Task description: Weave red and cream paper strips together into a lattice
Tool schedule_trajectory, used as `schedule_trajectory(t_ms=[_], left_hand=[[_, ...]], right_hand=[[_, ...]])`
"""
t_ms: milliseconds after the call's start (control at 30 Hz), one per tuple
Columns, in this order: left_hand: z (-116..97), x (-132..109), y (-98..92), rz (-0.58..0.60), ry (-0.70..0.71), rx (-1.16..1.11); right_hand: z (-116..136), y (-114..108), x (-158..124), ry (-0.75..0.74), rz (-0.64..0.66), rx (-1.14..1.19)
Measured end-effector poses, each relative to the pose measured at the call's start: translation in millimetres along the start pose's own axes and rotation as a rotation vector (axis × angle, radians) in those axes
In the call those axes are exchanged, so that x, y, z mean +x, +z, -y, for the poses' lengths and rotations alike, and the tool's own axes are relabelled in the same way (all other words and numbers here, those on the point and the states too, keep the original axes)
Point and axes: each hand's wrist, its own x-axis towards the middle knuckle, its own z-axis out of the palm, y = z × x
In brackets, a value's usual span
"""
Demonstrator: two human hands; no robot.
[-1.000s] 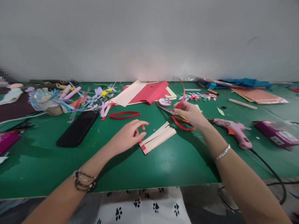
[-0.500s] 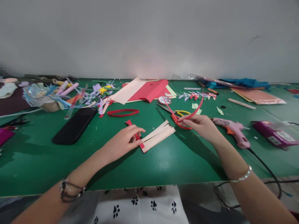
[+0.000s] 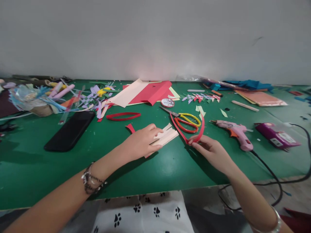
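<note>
My left hand point(image 3: 144, 141) rests over a bundle of cream paper strips point(image 3: 167, 137), thumb and fingers apart on either side of them. Their red end lies mostly under this hand, and a red paper strip point(image 3: 130, 128) pokes out behind it. Between thumb and fingertips of my right hand point(image 3: 209, 150) is a red paper strip point(image 3: 201, 132), bent into a V with both ends pointing away from me. Just behind the bend lie scissors point(image 3: 187, 124) with one yellow and one orange handle. A red paper loop point(image 3: 123, 116) lies farther left.
A black phone point(image 3: 70, 131) lies at left. On the right are a pink glue gun point(image 3: 236, 132) with a trailing cord and a purple box point(image 3: 277, 135). Red paper sheets point(image 3: 155, 92), a round tin point(image 3: 167, 103) and woven paper pieces point(image 3: 200, 97) lie toward the wall.
My left hand has moved right, from the red end onto the cream strips. My right hand has come down and nearer with the bent red strip, uncovering the scissors handles.
</note>
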Motion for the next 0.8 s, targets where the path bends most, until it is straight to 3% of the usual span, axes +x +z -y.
schedule_trajectory(t_ms=[200,367,533,633,800], left_hand=[[-6,12,2.7,-0.008,-0.095,0.279],[-2,12,3.9,-0.017,-0.092,0.235],[-1,12,5.5,-0.028,-0.064,0.172],[-1,16,7.0,-0.059,-0.043,0.158],[-2,20,9.4,-0.043,-0.042,0.136]], right_hand=[[0,1,6,-0.226,-0.023,-0.281],[-5,1,12,-0.336,-0.059,-0.459],[-6,2,12,-0.414,0.053,-0.501],[0,0,14,-0.391,0.114,-0.479],[7,-5,19,-0.205,0.152,-0.348]])
